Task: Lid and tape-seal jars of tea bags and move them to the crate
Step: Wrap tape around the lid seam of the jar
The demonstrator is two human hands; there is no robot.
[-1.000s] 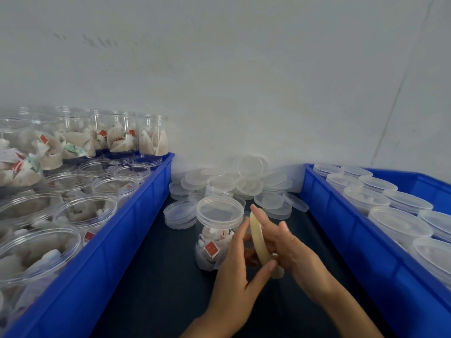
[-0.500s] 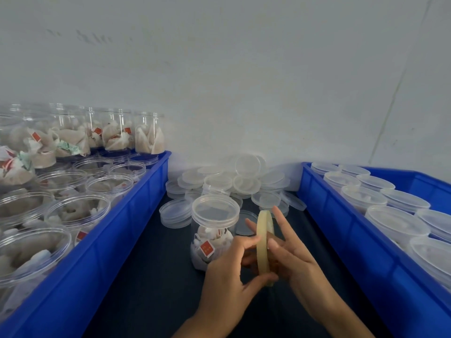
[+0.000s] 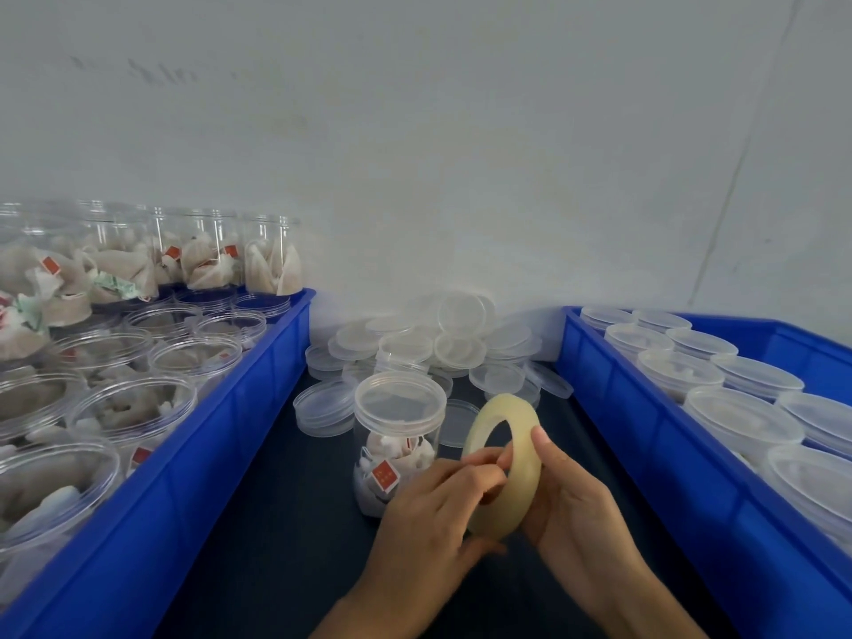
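Blue crates (image 3: 221, 431) flank a dark table (image 3: 276, 523), left one holding open jars, right one (image 3: 654, 435) lidded jars. Lidded jar (image 3: 399, 435) stands between, loose lids (image 3: 442, 348) behind. Right hand (image 3: 569, 495) grips tape roll (image 3: 507, 463) upright, thumb on rim. Left hand (image 3: 433, 509) pinches its inner edge.

Both forearms reach up from the bottom edge, hands meeting lower centre. Right hand (image 3: 569, 505) curls round the tape roll (image 3: 505, 463); left hand (image 3: 435, 514) pinches at the roll's inner edge.
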